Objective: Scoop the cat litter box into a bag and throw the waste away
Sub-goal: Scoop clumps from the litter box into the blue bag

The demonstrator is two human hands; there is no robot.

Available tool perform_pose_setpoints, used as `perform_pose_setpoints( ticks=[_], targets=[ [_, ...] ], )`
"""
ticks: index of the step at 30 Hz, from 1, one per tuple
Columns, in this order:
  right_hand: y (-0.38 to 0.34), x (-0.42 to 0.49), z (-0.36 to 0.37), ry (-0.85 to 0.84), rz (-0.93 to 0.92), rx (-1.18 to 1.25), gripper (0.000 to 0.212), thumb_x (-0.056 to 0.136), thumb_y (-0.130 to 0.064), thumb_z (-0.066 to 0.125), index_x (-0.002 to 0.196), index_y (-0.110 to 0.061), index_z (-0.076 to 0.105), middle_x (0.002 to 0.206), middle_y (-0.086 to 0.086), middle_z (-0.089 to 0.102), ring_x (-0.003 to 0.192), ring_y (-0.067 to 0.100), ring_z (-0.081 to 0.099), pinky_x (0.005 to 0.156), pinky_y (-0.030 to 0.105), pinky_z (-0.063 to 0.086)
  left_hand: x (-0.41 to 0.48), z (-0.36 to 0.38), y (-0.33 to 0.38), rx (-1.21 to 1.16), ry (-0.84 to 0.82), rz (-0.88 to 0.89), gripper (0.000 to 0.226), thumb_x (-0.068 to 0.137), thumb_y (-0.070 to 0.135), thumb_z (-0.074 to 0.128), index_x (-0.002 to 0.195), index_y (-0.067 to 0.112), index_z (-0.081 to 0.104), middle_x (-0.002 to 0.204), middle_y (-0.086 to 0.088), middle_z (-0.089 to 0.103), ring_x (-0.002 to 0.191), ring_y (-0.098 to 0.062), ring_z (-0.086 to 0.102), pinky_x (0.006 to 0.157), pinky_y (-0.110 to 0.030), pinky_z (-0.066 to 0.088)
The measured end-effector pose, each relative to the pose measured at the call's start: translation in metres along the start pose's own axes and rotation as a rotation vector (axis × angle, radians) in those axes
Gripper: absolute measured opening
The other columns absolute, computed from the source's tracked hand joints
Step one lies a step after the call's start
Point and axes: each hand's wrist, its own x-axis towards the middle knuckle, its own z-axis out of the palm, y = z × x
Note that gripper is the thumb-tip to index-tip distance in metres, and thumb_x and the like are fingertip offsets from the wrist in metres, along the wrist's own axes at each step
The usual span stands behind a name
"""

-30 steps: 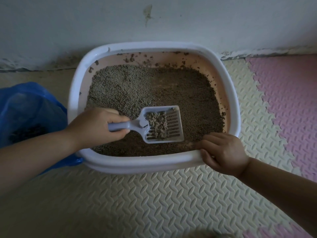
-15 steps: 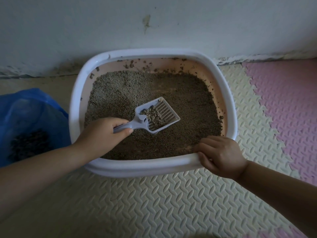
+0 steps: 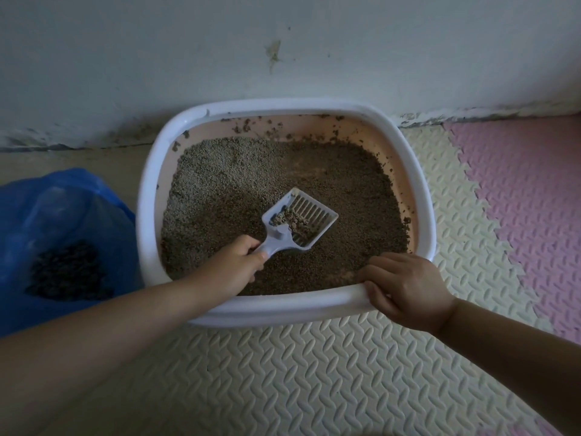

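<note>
Against the wall, on the foam floor mat [image 3: 314, 372], sits the litter box [image 3: 251, 309], a white-rimmed tray with a peach inner wall and a bed of grey-brown litter [image 3: 345, 196]. My left hand [image 3: 234, 269] is clenched round the handle of the pale slotted scoop [image 3: 298, 220], which is tilted up over the litter with a small clump of waste [image 3: 290, 219] lying near its handle end. My right hand [image 3: 405, 289] is curled over the near rim of the box, fingers inside, thumb outside, pinning it in place. The blue bag [image 3: 63, 221] lies open just to the left of the box, with a dark heap of scooped waste already at its bottom.

I judge the scoop to be light and stiff, thin plastic that would flex a little if I pried hard, so the handle is the right place to hold, close to the blade for control. The clump looks crumbly and loose; it will roll or break if I tip the scoop, so I want the blade kept level on the way across the rim. The bag is soft and slack, with no shape of its own, so its mouth could fold shut. The box, loaded with litter, should be heavy enough not to slide much, though its smooth rim seems slippery.
</note>
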Motion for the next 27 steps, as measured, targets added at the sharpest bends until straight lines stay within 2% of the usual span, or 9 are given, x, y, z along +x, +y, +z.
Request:
perform_pose_setpoints(
  ticks=[2,4,7,10,13,17,20,24,27],
  targets=[
    [0.0,0.0,0.0,-0.005,0.006,0.009,0.042,0.099,-0.03,0.03,0.082,-0.014,0.065,0.075,-0.001,0.061,0.064,0.021,0.055,0.057,0.03,0.045,0.001,0.002,0.005,-0.04,-0.049,-0.051,0.014,0.1,0.029,0.04,0.103,0.023,0.052,0.093,-0.006,0.059,0.078,-0.017,0.053,0.072,-0.034,0.04],
    [0.0,0.0,0.0,-0.009,0.011,0.01,0.042,0.099,-0.03,0.03,0.082,-0.014,0.065,0.076,-0.001,0.061,0.064,0.022,0.056,0.056,0.031,0.046,0.001,0.004,0.011,-0.099,-0.082,-0.089,0.016,0.099,0.024,0.04,0.106,0.018,0.053,0.088,-0.009,0.058,0.078,-0.02,0.051,0.073,-0.034,0.04],
    [-0.001,0.0,-0.001,-0.015,0.017,0.01,0.043,0.099,-0.031,0.029,0.081,-0.014,0.065,0.075,-0.001,0.061,0.063,0.021,0.056,0.056,0.031,0.046,0.001,0.007,0.019,-0.33,-0.074,-0.121,0.016,0.098,0.014,0.042,0.1,0.014,0.058,0.081,-0.007,0.059,0.075,-0.018,0.053,0.075,-0.033,0.043],
    [-0.003,0.001,-0.002,-0.014,0.03,0.014,0.045,0.099,-0.032,0.028,0.081,-0.014,0.065,0.075,-0.001,0.061,0.063,0.02,0.056,0.055,0.03,0.046,0.002,0.01,0.026,-0.587,-0.131,-0.159,0.016,0.097,0.011,0.046,0.103,0.012,0.061,0.081,0.0,0.063,0.074,-0.008,0.059,0.071,-0.023,0.044],
    [-0.005,0.003,-0.004,-0.008,0.061,0.016,0.039,0.097,-0.03,0.032,0.081,-0.015,0.065,0.075,-0.002,0.061,0.065,0.018,0.056,0.056,0.028,0.044,0.003,0.014,0.028,-0.718,-0.177,-0.152,0.017,0.093,0.009,0.054,0.106,0.014,0.063,0.086,0.005,0.068,0.085,-0.006,0.062,0.073,-0.022,0.044],
    [-0.011,0.007,-0.006,0.013,0.145,0.057,0.031,0.095,-0.035,0.04,0.084,-0.018,0.063,0.077,-0.006,0.059,0.069,0.013,0.056,0.058,0.025,0.044,0.008,0.023,0.03,-0.743,-0.141,-0.155,0.016,0.088,0.006,0.061,0.101,0.015,0.064,0.093,0.0,0.067,0.09,-0.012,0.06,0.078,-0.025,0.047],
    [-0.022,0.013,-0.008,0.019,0.247,0.147,0.041,0.094,-0.054,0.037,0.09,-0.021,0.061,0.081,-0.01,0.058,0.075,0.009,0.055,0.066,0.023,0.042,0.009,0.028,0.032,-0.752,-0.124,-0.164,0.017,0.084,0.005,0.066,0.1,0.009,0.063,0.089,-0.002,0.067,0.086,-0.014,0.063,0.076,-0.026,0.05],
    [-0.046,0.021,-0.003,0.0,0.373,0.153,0.052,0.078,-0.07,0.052,0.093,-0.021,0.058,0.084,-0.012,0.053,0.078,0.009,0.052,0.068,0.028,0.045,0.011,0.032,0.033,-0.725,-0.12,-0.152,0.024,0.074,0.007,0.074,0.096,0.007,0.065,0.09,-0.008,0.071,0.096,-0.025,0.067,0.095,-0.039,0.049],
    [-0.059,0.031,0.002,-0.039,0.467,0.104,0.059,0.072,-0.078,0.048,0.094,-0.024,0.055,0.088,-0.013,0.052,0.084,0.008,0.05,0.073,0.028,0.043,0.01,0.034,0.035,-0.754,-0.144,-0.157,0.041,0.062,0.015,0.078,0.099,0.005,0.065,0.095,-0.014,0.071,0.098,-0.029,0.067,0.096,-0.043,0.05]
  ],
)
